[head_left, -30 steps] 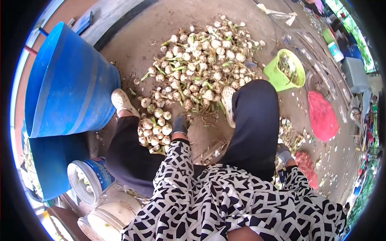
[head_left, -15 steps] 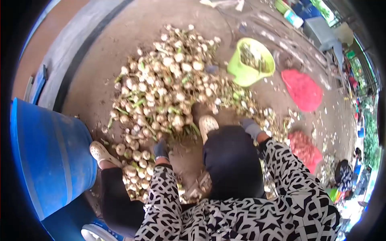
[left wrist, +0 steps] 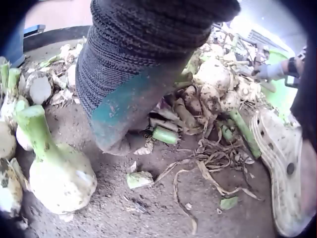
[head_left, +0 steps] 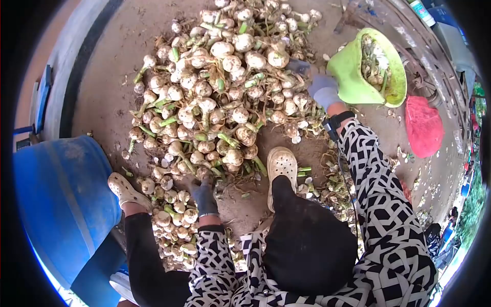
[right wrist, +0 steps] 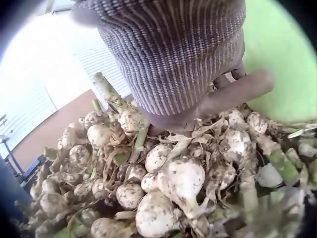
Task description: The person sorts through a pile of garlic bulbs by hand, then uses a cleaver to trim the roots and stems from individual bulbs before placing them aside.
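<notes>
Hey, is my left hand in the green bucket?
No, the head view shows the left hand at the pile of bulbs, apart from the green bucket.

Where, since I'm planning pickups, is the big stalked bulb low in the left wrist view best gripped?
Probably by its thick green stalk, from above and picture-right: the stalk juts up from the round bulb, while other bulbs crowd its left.

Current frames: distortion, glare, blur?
Head: strong fisheye, black corners, glare at lower right; left wrist: upper right washed out above the lime-green plastic bucket; right wrist: upper left blown out, soil-flecked white round bulbs sharper than the smeared bottom right.
</notes>
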